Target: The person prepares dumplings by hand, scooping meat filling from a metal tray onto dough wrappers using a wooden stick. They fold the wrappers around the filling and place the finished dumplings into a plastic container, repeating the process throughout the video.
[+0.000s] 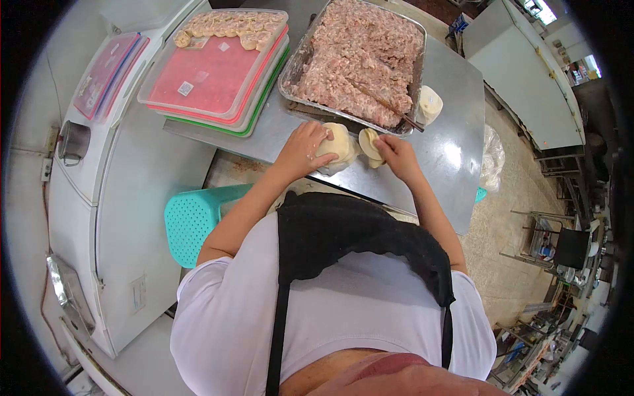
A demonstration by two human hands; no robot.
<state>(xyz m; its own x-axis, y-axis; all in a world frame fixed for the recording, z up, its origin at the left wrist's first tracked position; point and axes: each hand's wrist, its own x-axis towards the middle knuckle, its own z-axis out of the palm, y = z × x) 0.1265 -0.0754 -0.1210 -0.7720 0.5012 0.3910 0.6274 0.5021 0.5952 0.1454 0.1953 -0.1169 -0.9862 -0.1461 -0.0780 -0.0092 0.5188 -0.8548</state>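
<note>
Steel table (456,152): left hand (302,150) clasps pale round dough stack (338,145); right hand (396,153) pinches one thin wrapper (368,142).

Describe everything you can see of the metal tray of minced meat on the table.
The metal tray is a shallow, rectangular pan of dull silver metal with a raised rim. It sits flat on the steel table, beside stacked plastic trays. Pale pink minced meat fills it unevenly. Chopsticks lie across its near right corner, tips in the meat.
</note>
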